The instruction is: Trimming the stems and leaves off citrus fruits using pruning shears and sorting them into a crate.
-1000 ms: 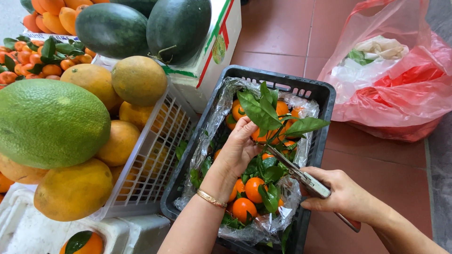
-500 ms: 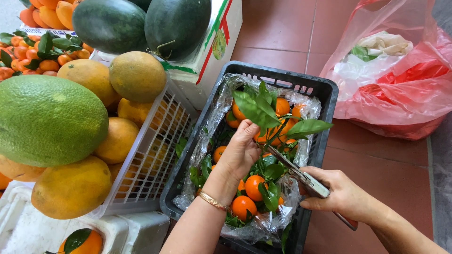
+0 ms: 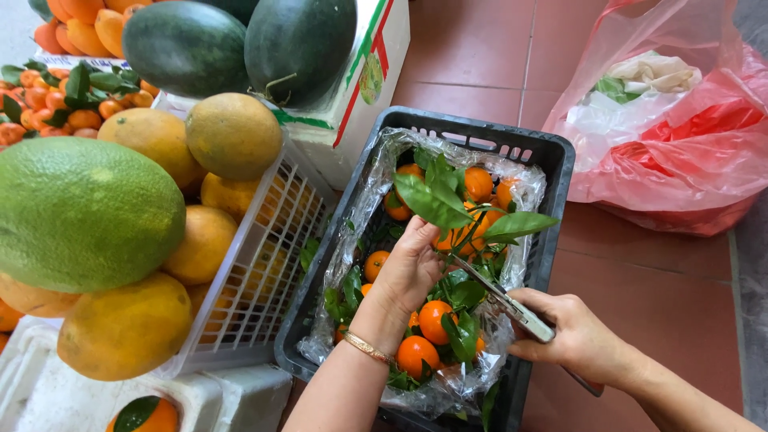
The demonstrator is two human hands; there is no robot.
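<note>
My left hand (image 3: 410, 268) holds up a leafy sprig of small oranges (image 3: 456, 210) above a black plastic crate (image 3: 552, 172). The crate has a clear plastic lining and holds several more small oranges (image 3: 436, 320) with green leaves. My right hand (image 3: 578, 336) grips a pair of metal scissors (image 3: 500, 298), whose blades reach up to the stem just below the sprig. A gold bracelet (image 3: 366, 347) circles my left wrist.
To the left, a white basket (image 3: 260, 272) holds large yellow pomelos (image 3: 232, 134) beside a big green fruit (image 3: 80, 212). Two dark watermelons (image 3: 240, 44) rest on a white box. A red plastic bag (image 3: 680, 136) with white scraps lies on the tiled floor (image 3: 656, 280) to the right.
The view has shifted slightly; both hands stay at the crate, the scissors still at the stem of the raised sprig.
</note>
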